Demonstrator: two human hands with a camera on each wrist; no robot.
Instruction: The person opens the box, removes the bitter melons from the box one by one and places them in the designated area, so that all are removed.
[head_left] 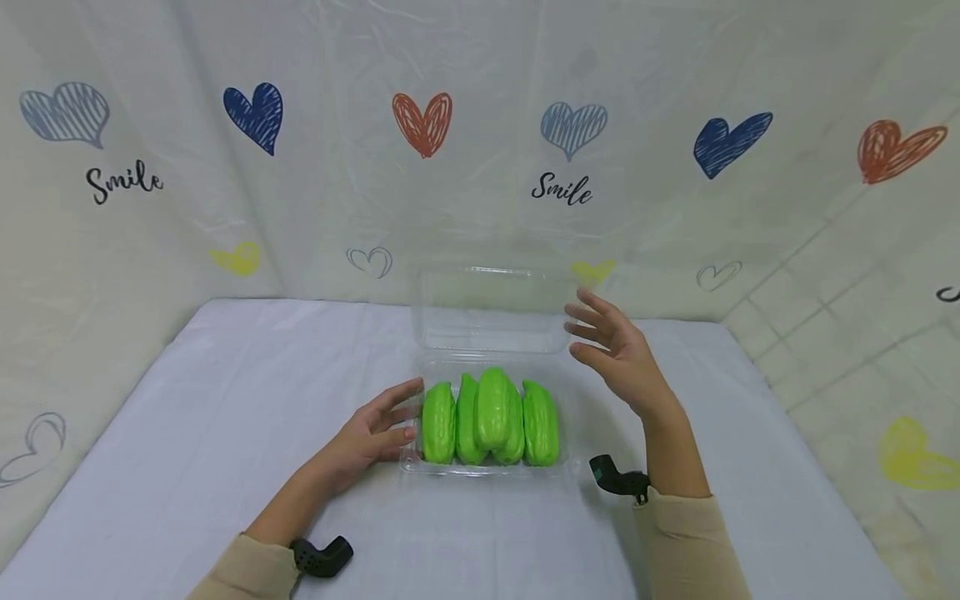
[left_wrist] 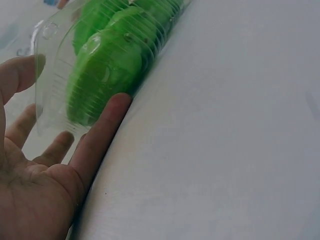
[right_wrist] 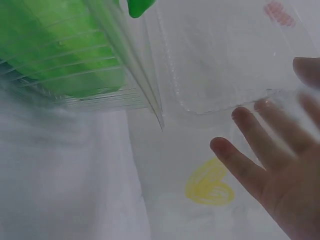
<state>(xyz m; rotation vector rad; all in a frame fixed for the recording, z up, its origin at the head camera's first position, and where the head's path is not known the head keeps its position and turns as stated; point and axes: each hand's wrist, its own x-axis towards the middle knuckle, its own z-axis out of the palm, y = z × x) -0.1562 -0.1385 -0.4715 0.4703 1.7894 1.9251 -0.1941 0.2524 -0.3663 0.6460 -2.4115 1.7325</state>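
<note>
A clear plastic clamshell box [head_left: 483,470] lies on the table, holding several bright green, glossy, elongated toy-like pieces [head_left: 542,423]. One of them rests on top of the others in the middle. Its see-through lid [head_left: 491,329] stands raised at the back. My left hand [head_left: 367,429] is at the box's left end, fingers extended along its side; in the left wrist view the index-to-little fingers [left_wrist: 102,132] reach the box wall. My right hand [head_left: 618,350] is raised beside the lid's right edge, fingers spread and nothing held in it.
The table [head_left: 247,400] is covered with a white cloth. Behind it hangs a pale curtain [head_left: 480,50] printed with hearts and "Smile" lettering. A black wrist camera [head_left: 322,557] sits on the left sleeve cuff, another camera [head_left: 618,477] on the right.
</note>
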